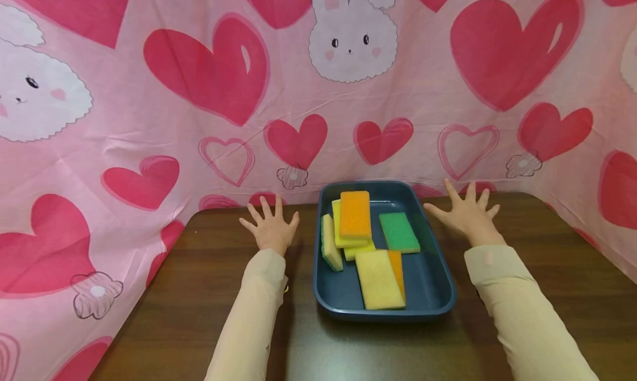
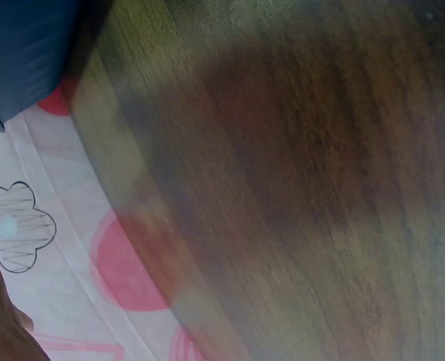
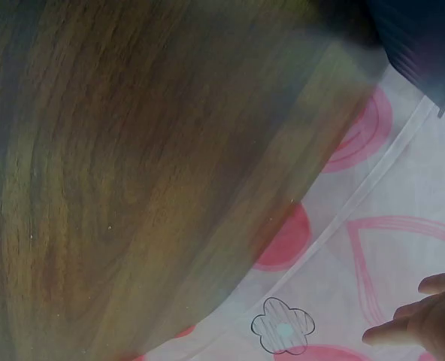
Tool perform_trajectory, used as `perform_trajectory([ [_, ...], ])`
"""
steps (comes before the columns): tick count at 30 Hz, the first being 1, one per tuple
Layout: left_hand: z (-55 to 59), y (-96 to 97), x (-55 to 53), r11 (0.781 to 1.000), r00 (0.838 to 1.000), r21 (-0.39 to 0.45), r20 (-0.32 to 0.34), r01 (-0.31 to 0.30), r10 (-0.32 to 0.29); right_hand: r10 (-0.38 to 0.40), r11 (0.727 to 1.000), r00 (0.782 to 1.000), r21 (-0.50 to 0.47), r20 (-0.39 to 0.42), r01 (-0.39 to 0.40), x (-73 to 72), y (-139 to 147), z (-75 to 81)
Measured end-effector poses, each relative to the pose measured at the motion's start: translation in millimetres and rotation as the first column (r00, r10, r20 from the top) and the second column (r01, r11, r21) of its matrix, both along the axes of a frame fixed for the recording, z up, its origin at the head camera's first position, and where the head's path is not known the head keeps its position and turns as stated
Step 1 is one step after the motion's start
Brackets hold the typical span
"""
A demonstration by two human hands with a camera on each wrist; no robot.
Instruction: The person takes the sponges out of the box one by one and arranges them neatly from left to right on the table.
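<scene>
A dark blue tray (image 1: 428,295) on the table holds several sponges. Inside, an orange sponge (image 1: 355,215) lies on top of yellow ones at the back left, and a green sponge (image 1: 400,233) lies at the right. Toward the front, a pale yellow sponge (image 1: 380,280) overlaps another orange one. A yellow-and-green sponge (image 1: 331,243) leans by the left wall. My left hand (image 1: 272,229), fingers spread, is left of the tray, holding nothing. On the other side my right hand (image 1: 470,215) is likewise spread and empty, thumb pointing toward the tray's rim.
The brown wooden table (image 1: 199,314) extends to both sides of the tray. Behind it and along its sides hangs a pink cloth (image 1: 298,99) printed with hearts and rabbits, close to the table's back edge. Both forearms wear cream sleeves (image 1: 517,298).
</scene>
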State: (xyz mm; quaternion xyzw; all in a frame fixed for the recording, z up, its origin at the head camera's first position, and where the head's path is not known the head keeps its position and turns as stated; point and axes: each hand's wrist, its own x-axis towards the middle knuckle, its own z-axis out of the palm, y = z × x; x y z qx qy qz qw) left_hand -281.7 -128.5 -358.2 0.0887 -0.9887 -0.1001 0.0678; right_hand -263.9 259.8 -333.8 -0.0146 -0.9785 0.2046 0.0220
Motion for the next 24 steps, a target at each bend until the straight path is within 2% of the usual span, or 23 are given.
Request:
perform_trajectory([
  [8,0.1,0.4,0.2,1.000,0.999,0.013,0.034,-0.001,0.001,0.000,1.000,1.000,-0.010,0.022,0.000,0.2,1.2,-3.7],
  [24,0.0,3.2,-1.6,1.000,0.999,0.008,0.034,0.002,-0.002,-0.001,1.000,1.000,-0.024,0.018,0.002,-1.8,1.0,-7.9],
])
